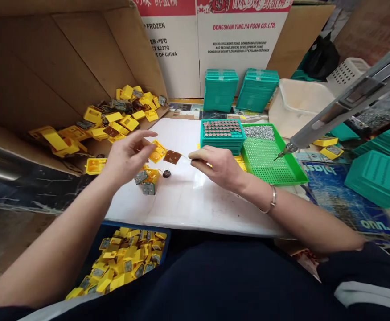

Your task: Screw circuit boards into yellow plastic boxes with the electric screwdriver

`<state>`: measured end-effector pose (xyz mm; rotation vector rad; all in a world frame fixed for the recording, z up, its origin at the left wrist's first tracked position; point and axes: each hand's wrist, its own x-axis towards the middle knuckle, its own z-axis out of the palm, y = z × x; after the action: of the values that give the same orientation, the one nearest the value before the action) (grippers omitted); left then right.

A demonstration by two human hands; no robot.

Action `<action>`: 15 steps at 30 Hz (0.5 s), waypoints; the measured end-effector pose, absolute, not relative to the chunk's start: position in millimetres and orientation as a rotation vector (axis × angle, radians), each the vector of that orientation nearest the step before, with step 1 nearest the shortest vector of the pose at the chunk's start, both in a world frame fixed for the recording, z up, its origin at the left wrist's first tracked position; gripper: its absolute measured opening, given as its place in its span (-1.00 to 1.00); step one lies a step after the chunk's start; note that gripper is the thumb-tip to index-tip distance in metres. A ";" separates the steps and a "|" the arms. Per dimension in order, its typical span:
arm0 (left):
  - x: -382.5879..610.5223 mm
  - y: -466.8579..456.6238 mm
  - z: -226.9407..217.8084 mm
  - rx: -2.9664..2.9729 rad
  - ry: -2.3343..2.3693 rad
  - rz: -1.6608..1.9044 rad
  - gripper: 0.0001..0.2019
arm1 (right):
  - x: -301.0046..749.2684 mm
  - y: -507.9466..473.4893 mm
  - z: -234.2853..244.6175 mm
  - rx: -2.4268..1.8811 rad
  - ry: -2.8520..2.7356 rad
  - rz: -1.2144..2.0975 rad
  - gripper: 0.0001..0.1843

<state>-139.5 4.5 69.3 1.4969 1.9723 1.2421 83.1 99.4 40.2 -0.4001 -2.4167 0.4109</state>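
My left hand is over the left of the white work surface, thumb and forefinger apart. Beside its fingertips lies a yellow plastic shell, and a brown circuit board adjoins it. My right hand has its fingers pinched together on a small dark part, mostly hidden by them. A thin wire seems to run between that part and the board. Below my left hand sits another yellow shell with grey metal-plated pieces. A small black disc lies close by.
A cardboard box on the left holds yellow shells. Teal trays with copper-coloured round pieces stand beside a green tray of small metal parts. An electric screwdriver hangs at right. A blue bin of yellow units sits below.
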 end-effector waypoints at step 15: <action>-56.2 -43.0 27.9 1.801 1.572 0.486 -0.40 | 212.1 41.4 -10.4 -0.356 -2.664 -0.022 -0.84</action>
<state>-56.2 -43.0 27.9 1.8008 1.5716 0.4862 212.1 41.4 -10.4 -0.3561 -2.6638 -0.0218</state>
